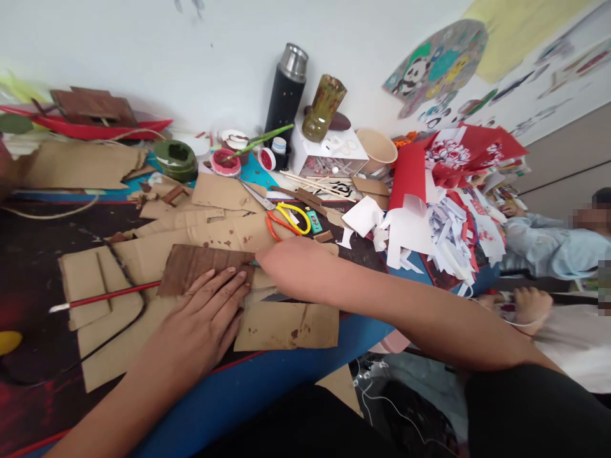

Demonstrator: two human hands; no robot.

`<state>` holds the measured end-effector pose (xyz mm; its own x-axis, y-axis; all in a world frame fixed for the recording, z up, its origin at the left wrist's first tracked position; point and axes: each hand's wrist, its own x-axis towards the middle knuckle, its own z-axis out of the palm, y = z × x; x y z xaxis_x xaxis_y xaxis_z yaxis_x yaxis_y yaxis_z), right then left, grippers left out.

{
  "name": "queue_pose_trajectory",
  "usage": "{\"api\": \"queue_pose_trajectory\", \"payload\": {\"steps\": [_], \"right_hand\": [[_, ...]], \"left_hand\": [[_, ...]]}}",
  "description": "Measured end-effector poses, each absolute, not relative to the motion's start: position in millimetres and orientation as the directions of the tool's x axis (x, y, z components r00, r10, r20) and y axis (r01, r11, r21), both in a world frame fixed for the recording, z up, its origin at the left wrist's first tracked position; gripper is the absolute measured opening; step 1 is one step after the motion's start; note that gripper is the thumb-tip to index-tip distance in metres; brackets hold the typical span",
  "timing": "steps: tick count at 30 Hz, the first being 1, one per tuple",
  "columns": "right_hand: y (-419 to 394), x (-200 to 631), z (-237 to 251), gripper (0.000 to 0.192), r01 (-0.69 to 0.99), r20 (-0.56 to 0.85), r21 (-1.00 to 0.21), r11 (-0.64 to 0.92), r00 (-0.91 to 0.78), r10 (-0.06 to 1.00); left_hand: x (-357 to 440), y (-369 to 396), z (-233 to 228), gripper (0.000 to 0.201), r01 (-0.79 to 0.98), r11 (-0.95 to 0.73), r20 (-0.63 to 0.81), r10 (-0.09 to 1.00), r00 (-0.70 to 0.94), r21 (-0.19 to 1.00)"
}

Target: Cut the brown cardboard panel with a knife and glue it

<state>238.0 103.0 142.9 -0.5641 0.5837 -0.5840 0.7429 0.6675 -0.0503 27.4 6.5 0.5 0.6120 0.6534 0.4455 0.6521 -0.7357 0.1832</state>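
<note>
Left hand (pixel 210 312) lies flat and open, palm down, fingers spread over the near edge of a brown-painted cardboard strip (pixel 200 267); the pressure appears meant to pin the strip against the plain cardboard sheets (pixel 143 254) beneath it. Right hand (pixel 293 264) sits just beside the strip's right end, touching it, knuckles toward the camera; its fingers are hidden, so whether it grips anything cannot be told; a dark pointed shape shows just under the wrist, unidentified. A red-handled paintbrush (pixel 105 296) lies to the left of the left hand, partly under the strip, bristles pointing away from it; seemingly set aside within reach.

Beyond the right hand: scissors (pixel 286 219) with yellow and orange handles, closed, lying flat on the cardboard; wooden sticks (pixel 315 184) farther out. Containers stand well beyond both hands along the wall; a small pink pot (pixel 225 162) holds red paint with a green-handled brush resting across it; a green bowl (pixel 176 159), contents not visible; a paper cup (pixel 377 147), inside appears bare; a black flask (pixel 286 95), capped; a stained glass jar (pixel 323 107), contents unclear. To the right of the right hand, a heap of red and white cut paper (pixel 439 216) rests on the worktop (pixel 267 375). Another person (pixel 548 245) sits beyond that heap.
</note>
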Motion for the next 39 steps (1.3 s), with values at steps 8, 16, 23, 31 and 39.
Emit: {"api": "queue_pose_trajectory", "payload": {"steps": [8,16,23,31,39], "right_hand": [[88,263,144,0.026,0.758,-0.440,0.015,0.652,-0.580,0.685],[92,264,128,0.037,0.871,-0.283,-0.067,0.487,-0.484,0.828],[113,257,117,0.035,0.871,-0.192,-0.182,0.457,-0.487,0.852],[118,264,98,0.035,0.839,0.039,-0.326,0.436,-0.449,0.893],[98,250,64,0.036,0.694,0.163,-0.493,0.525,-0.519,0.839]], "left_hand": [[29,8,-3,0.048,0.671,-0.724,0.470,0.654,0.593,0.160],[25,4,-7,0.047,0.699,-0.703,0.463,0.666,0.585,0.128],[26,4,8,0.048,0.719,-0.691,0.491,0.653,0.576,0.077],[20,3,19,0.048,0.723,-0.686,0.536,0.641,0.549,0.080],[9,11,39,0.057,0.769,-0.609,0.539,0.722,0.435,0.195]]}}
